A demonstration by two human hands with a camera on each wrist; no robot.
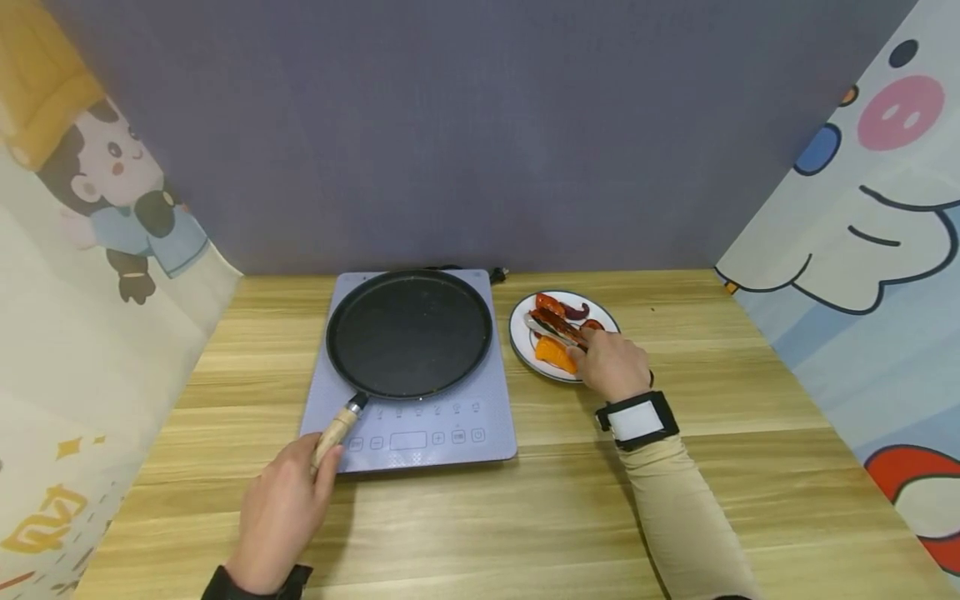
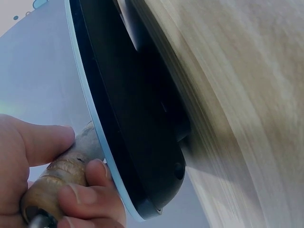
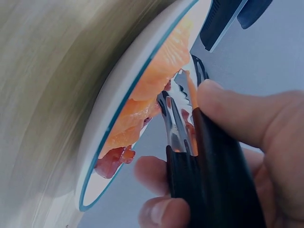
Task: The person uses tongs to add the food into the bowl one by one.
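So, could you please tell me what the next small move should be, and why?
I would probably squeeze the tongs on a piece of food: the right grip holds them at the plate, close to the food, while the left grip has the handle and the pan looks bare. Whether they have caught anything is hard to tell.

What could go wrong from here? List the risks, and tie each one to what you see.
1. The tongs in the right hand could nudge the orange food over the nearby rim of the plate.
2. A tug by the left hand on the wooden handle might shift the pan on the cooktop.
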